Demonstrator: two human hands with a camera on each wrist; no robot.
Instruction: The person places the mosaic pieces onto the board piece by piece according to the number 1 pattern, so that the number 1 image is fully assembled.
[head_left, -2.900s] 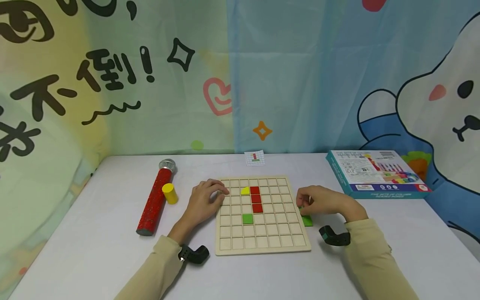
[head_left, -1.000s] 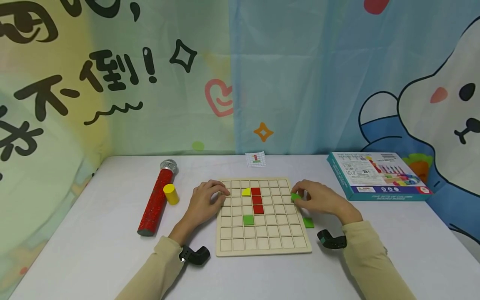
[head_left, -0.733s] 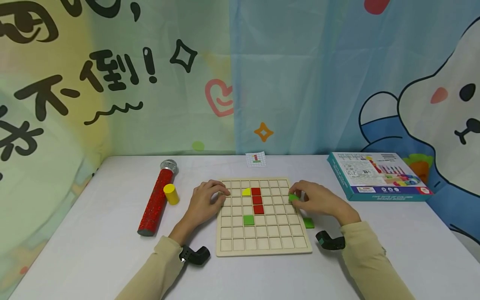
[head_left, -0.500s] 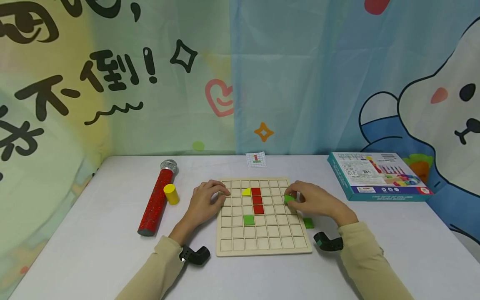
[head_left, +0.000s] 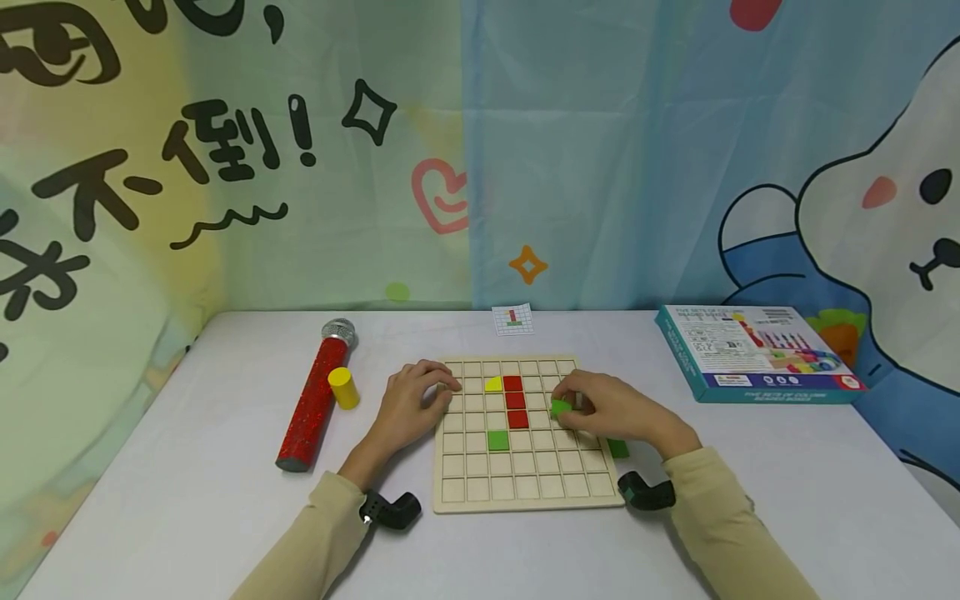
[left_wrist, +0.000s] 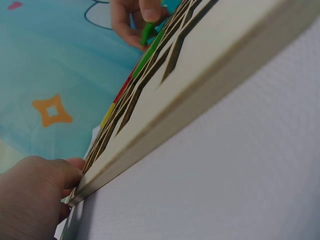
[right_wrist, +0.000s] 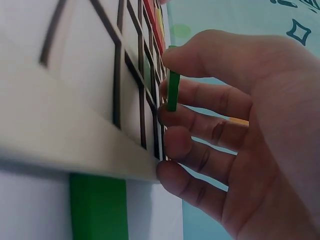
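A wooden grid board (head_left: pixel 551 483) lies on the table. My left hand (head_left: pixel 408 404) grips its left edge, fingers on both sides of the rim in the left wrist view. My right hand (head_left: pixel 618 408) pinches a small green square tile (head_left: pixel 560 408) between thumb and fingers, above the right part of the board. The right wrist view shows that tile (right_wrist: pixel 173 87) edge-on. In the grid sit a yellow piece (head_left: pixel 492 384) with one corner cut or rounded, a column of red squares (head_left: pixel 516 401) and a green square (head_left: pixel 498 440). Another green piece (head_left: pixel 618 448) lies beside the board's right edge, partly hidden.
A red microphone (head_left: pixel 307 412) lies on the left, with a yellow cylinder (head_left: pixel 342 388) beside it. Behind the board is a small pattern card (head_left: pixel 513 319). A teal-edged game box (head_left: pixel 757 354) lies at the back right. A printed curtain (head_left: pixel 562 167) hangs behind.
My right hand has picked up a green tile at the board's right side and carried it leftward over the grid. The left hand stays at the left edge.
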